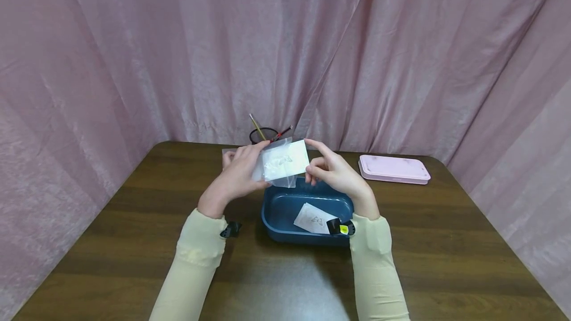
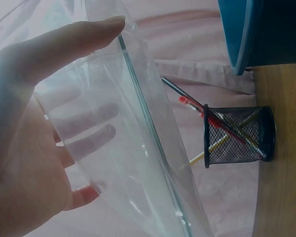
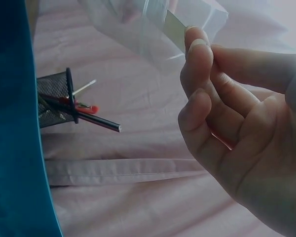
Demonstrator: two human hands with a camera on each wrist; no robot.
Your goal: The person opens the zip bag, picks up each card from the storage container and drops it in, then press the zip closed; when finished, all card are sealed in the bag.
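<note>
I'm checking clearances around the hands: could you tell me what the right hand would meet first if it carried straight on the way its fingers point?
Probably the white card it already pinches, then the clear bag held by the left hand. Depth is uncertain.

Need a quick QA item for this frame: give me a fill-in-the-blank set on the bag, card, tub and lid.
1. The left hand holds a clear plastic ____ above the table.
2. The right hand pinches the edge of a white ____ that sits partly in the bag's mouth.
3. Below both hands stands a ____ tub with another card inside.
4. The pink lid lies to the ____ of the tub.

Missing words: bag; card; blue; right
</note>
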